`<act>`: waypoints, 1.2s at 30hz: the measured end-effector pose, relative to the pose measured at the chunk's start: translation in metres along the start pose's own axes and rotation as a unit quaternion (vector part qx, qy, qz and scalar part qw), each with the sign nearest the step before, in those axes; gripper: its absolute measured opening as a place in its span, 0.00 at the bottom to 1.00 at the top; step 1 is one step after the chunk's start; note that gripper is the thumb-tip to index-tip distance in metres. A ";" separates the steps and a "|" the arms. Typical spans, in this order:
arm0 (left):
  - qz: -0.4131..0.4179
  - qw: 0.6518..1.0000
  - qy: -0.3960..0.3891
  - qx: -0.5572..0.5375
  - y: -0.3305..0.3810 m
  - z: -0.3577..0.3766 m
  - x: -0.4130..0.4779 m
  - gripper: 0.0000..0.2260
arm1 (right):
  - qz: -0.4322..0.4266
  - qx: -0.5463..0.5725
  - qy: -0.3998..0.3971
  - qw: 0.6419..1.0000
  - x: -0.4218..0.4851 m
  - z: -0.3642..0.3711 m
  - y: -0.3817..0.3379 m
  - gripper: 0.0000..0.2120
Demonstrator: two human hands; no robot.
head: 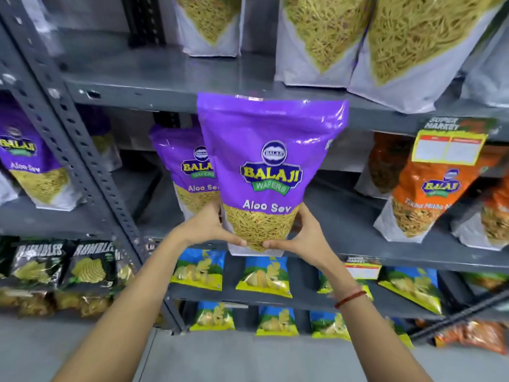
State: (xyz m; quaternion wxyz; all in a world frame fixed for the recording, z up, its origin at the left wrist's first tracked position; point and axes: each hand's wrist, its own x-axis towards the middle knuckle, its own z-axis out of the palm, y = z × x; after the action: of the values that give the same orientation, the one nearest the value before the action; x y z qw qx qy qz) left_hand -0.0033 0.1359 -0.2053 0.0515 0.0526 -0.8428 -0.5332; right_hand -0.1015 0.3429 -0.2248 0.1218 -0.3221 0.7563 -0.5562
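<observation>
A purple Balaji Aloo Sev pouch [268,161] stands upright in front of the grey metal shelf [358,224], held at its bottom end. My left hand [205,227] grips its lower left corner, thumb across the front. My right hand [300,234] grips the lower right corner the same way; a red thread circles that wrist. The pouch's base hangs at the level of the shelf's front edge. Just behind it on the left stands a second purple Aloo Sev pouch [181,166], partly hidden.
Orange Balaji pouches [429,194] stand at the right of the same shelf, under a price tag [449,146]. More Aloo Sev pouches [325,37] fill the shelf above. Blue-yellow chip bags [264,277] and black Rumbles bags [88,266] sit lower. A slotted upright post [82,161] rises at left.
</observation>
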 end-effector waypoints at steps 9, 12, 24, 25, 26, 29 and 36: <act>-0.063 0.994 0.034 0.086 -0.044 0.042 0.082 0.29 | 0.062 -0.059 0.016 0.996 0.046 -0.028 0.060 0.44; -0.072 0.992 0.040 0.100 -0.043 0.049 0.106 0.24 | 0.073 -0.085 0.015 0.994 0.066 -0.039 0.069 0.45; -0.112 0.989 0.028 0.089 -0.056 0.077 0.131 0.32 | 0.131 -0.074 -0.002 0.989 0.081 -0.047 0.110 0.44; -0.117 0.988 0.018 0.095 -0.056 0.076 0.131 0.33 | 0.132 -0.074 -0.002 0.988 0.080 -0.047 0.110 0.45; -0.124 0.987 0.006 0.101 -0.055 0.074 0.130 0.33 | 0.130 -0.070 0.003 0.989 0.079 -0.046 0.108 0.45; -0.152 0.977 -0.014 0.149 -0.049 0.062 0.123 0.35 | 0.097 -0.046 0.073 0.992 0.068 -0.041 0.097 0.45; -0.118 0.991 -0.045 0.041 0.050 0.002 0.055 0.23 | -0.086 -0.063 0.348 0.931 0.022 -0.034 0.012 0.24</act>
State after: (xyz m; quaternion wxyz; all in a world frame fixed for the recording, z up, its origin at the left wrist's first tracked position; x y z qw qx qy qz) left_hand -0.0593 0.1508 -0.1594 -0.0519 0.1292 -0.8532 -0.5026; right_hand -0.1414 0.3573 -0.2199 -0.2180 -0.1794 0.7542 -0.5929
